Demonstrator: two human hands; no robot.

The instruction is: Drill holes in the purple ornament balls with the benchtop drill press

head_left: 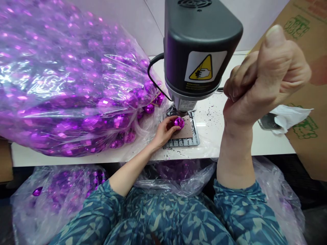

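My left hand [165,130] pinches a shiny purple faceted ball [179,123] between thumb and fingers. The ball sits over a brown board [188,132] on a grey slotted metal base [196,139], just below the lower end of a black bench machine [201,41]. A yellow hand-warning label is stuck on the machine's housing. My right hand [268,71] is raised to the right of the housing, closed in a fist with the thumb on top. Whatever it may grip is hidden behind the fingers.
A big clear bag [63,85] of purple faceted balls fills the left of the white table [212,136]. Dark shavings lie around the base. A phone [268,121] with a crumpled white tissue [291,117] is at right, by a cardboard box [311,146]. Another bag [58,200] hangs below.
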